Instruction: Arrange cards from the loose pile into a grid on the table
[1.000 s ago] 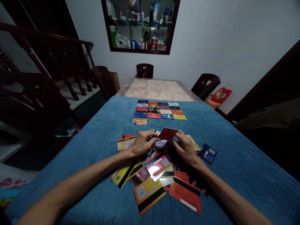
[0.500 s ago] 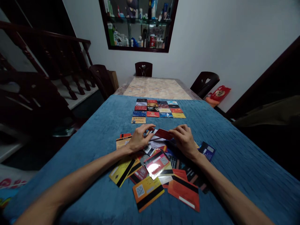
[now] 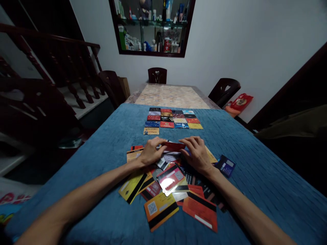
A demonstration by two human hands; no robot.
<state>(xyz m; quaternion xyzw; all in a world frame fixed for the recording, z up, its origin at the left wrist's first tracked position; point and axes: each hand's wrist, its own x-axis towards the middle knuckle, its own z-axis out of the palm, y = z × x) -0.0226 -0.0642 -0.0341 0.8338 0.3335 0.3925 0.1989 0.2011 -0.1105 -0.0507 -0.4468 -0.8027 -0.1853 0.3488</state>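
A dark red card (image 3: 174, 146) is held level between both hands above a loose pile of cards. My left hand (image 3: 152, 152) pinches its left end between thumb and fingers. At its right end, my right hand (image 3: 197, 153) grips it with thumb and fingertips. Below lie overlapping cards: a shiny red and white card (image 3: 171, 179), a yellow-orange card with a QR code (image 3: 160, 210), an orange-red card (image 3: 200, 209) and a yellow card with a black stripe (image 3: 133, 186). A dark blue card (image 3: 226, 165) rests at the pile's right edge. My hands hide part of the pile.
Beyond the pile, several cards are laid in rows, with a yellow card (image 3: 151, 131) nearest at the left. A blue cloth (image 3: 102, 190) covers the near part of the table. Chairs (image 3: 224, 91) stand around it, and a red bag (image 3: 240, 103) sits at the far right.
The dark red card has turned from slanted to level and tipped so less of its face shows. My right hand has shifted slightly left, uncovering a yellow card beside it.
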